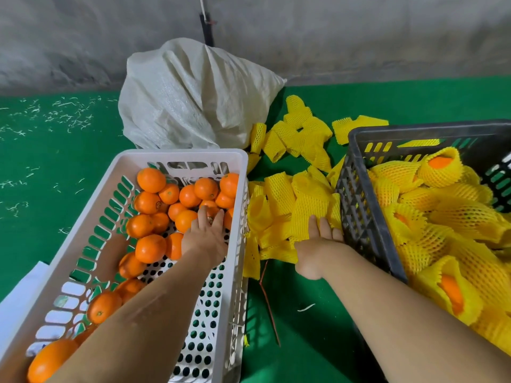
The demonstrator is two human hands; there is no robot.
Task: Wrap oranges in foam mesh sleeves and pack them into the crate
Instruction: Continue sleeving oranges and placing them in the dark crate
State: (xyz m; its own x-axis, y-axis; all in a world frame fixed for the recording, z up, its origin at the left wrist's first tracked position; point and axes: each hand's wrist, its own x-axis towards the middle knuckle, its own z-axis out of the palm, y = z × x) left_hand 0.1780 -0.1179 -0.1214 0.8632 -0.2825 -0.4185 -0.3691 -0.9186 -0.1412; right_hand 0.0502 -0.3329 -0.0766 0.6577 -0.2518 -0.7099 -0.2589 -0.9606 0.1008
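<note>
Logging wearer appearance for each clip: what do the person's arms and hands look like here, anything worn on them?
Both forearms are bare to the bottom frame edge: no sleeves, gloves, watch or bracelets visible. The left hand seems to show a small ring-like mark on one finger, too blurred to confirm. The right hand shows nothing worn. Nails look short and unpainted where visible.

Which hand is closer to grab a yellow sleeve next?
The right hand. It already rests on the yellow foam sleeves beside the dark crate, while the left hand reaches among oranges in the white basket.
</note>
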